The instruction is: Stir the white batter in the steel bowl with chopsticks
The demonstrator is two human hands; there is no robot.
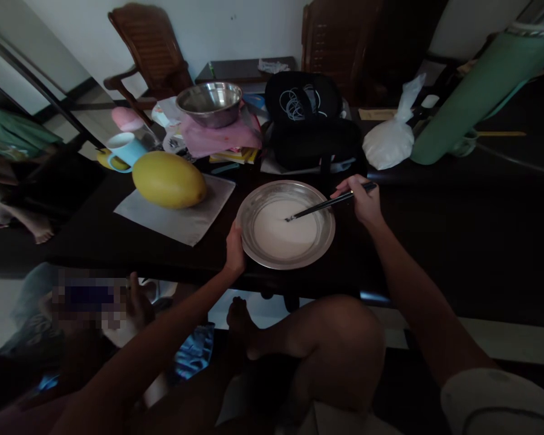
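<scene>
A wide metal bowl (249,232) stands near the front edge of the dark table, holding a pale, whitish liquid (283,238). My left hand (234,249) is closed on the bowl's left rim. In my right hand (365,202), above the bowl's right side, is a pair of dark chopsticks (317,207), gripped near their upper end. Their tips reach down at a slant to the middle of the liquid, with a little white stuff clinging to them.
Left of the bowl, a large yellow melon (168,179) rests on a grey cloth (193,225). Behind are a light-blue mug (126,151), an empty steel bowl (211,106) and a black case (315,136). A bag of white powder (390,145) and a green bottle (476,96) stand right. Other people sit at left.
</scene>
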